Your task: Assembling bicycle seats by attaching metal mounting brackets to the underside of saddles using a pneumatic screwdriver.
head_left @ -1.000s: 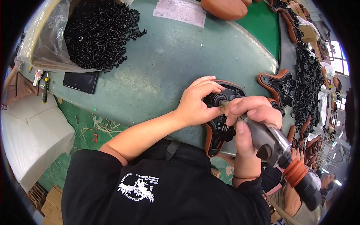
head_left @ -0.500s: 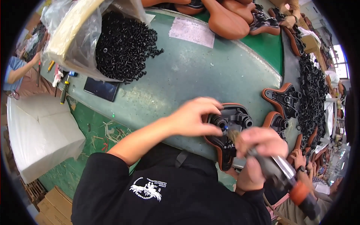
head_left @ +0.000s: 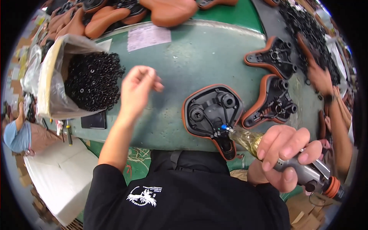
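Observation:
A bicycle saddle [head_left: 209, 105] lies upside down before me, its black underside up and a brown rim around it. My right hand [head_left: 287, 155] is wrapped around a grey power screwdriver [head_left: 312, 174] with an orange ring at its rear end. Clear and yellowish wrapping covers its front, and the blue tip [head_left: 224, 127] is at the saddle's narrowing middle; whether it touches is hard to tell. Over the table, apart from the saddle, my left hand [head_left: 138, 90] has its fingers curled together. Anything between them is too small to make out. Black screws [head_left: 94, 80] fill an open plastic-lined box [head_left: 46, 82] beside it.
Two more upturned saddles [head_left: 270, 101] lie to the right. Another person's hand [head_left: 320, 78] reaches by a heap of black parts [head_left: 303, 32]. Brown saddles [head_left: 168, 11] line the far side. A paper sheet [head_left: 148, 37], dark phone [head_left: 94, 120] and yellow-handled screwdriver [head_left: 69, 135] lie about.
My left hand has left the saddle and moved left toward the screws, its fingers now curled. The power screwdriver stays in my right hand, its tip at the saddle. The view has shifted.

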Action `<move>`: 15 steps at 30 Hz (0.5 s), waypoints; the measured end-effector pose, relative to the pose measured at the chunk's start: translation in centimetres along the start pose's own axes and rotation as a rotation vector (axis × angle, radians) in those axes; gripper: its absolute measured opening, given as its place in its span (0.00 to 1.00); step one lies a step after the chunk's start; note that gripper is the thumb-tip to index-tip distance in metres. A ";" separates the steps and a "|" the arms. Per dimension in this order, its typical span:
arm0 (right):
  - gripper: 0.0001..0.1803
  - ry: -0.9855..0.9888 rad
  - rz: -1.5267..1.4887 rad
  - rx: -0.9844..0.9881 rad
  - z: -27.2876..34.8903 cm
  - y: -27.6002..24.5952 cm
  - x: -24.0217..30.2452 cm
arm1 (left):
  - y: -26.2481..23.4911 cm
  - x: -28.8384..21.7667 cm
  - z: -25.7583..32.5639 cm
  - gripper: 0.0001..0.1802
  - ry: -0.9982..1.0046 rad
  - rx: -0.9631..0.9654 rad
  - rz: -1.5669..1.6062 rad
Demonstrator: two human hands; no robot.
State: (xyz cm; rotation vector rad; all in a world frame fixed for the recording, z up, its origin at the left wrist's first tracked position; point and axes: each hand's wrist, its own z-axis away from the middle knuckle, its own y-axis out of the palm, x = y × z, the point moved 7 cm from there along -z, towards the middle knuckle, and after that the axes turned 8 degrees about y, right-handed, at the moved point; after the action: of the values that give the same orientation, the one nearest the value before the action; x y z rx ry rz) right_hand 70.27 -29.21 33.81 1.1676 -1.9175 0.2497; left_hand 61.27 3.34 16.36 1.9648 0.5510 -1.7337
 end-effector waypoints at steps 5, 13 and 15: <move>0.16 -0.064 -0.094 0.023 0.1 0.2 1.2 | 13.6 -1.9 9.9 0.16 -0.461 0.460 0.913; 0.17 -0.045 -0.033 -0.018 2.1 -1.3 1.8 | 16.4 -2.8 9.3 0.12 -0.089 0.599 0.670; 0.17 -0.046 -0.026 -0.020 1.9 -1.9 1.9 | 16.7 -2.8 9.3 0.12 -0.252 0.665 0.739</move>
State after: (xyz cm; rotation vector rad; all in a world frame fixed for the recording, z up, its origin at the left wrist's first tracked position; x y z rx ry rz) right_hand 70.38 -32.50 33.65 1.1941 -1.9384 0.1910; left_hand 63.03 -15.70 19.45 1.9093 -0.8470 -1.7080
